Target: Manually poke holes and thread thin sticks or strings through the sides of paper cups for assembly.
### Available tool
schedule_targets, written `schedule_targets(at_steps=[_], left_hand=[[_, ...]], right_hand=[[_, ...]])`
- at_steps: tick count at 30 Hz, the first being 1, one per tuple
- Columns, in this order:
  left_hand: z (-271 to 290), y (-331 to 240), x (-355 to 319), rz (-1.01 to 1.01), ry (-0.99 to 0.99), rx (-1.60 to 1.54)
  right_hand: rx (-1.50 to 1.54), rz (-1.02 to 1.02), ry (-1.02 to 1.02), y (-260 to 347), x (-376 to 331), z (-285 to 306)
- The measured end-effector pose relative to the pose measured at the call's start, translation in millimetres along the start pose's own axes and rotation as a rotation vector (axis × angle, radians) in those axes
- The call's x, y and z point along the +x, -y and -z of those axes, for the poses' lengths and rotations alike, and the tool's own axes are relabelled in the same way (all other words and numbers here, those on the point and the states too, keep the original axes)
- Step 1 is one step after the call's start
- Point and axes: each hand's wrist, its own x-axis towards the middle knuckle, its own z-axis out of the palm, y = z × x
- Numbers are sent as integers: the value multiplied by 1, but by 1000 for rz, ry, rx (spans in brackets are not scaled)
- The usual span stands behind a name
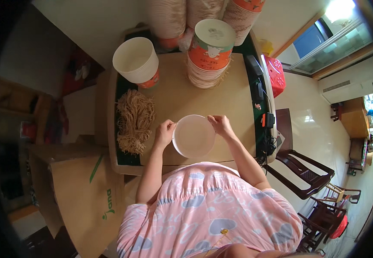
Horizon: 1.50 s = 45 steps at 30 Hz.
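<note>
A white paper bucket (193, 136) stands before me at the near part of the table, its round mouth facing up. My left hand (165, 131) pinches its left rim, and my right hand (221, 126) grips the upper right of the rim. Whether either hand also holds a string there is too small to make out. Left of my left hand lies a bundle of beige twisted cords (135, 120). Beyond it a stack of white nested buckets (136, 60) stands mouth up. Farther off, a stack of upturned orange and green printed buckets (211, 53) has cords hanging about its lower part.
Tall stacks of nested buckets (167, 17) rise at the table's far edge. Along the right edge lie black power adapters and cables (259, 92). A red plastic stool (274, 75) and a dark wooden chair (302, 174) stand to the right. A large cardboard box (81, 202) is at the left.
</note>
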Motion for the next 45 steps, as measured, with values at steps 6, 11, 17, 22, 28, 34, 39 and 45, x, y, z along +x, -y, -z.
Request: schedule_targets(at_steps=[6,11,17,22,28,34,39,45], left_hand=[[-8,13,8,298,169,-182],[-22,94,-4,214,154,-20],[2,-9,-7,384,317,123],[64,-144,4,-161,-89,249],[83,-268,87,-818,-590,101],[52,-268,210,-924,-494,-248],[22,-252,220,-896,-487,-187],[1,-192,192,-941,-570,15]], right_hand=[[123,-207,149,-22,14,-5],[15,-271,312,-58,22,-22],[-67,-161,316,-29,3,6],[88,414,82,111,-51,101],[84,906,-437,229,-20,166],[238,1160,-564,232,107,189],[337,1028,-466,197,145,190],[424,1077,-404,119,135,148]])
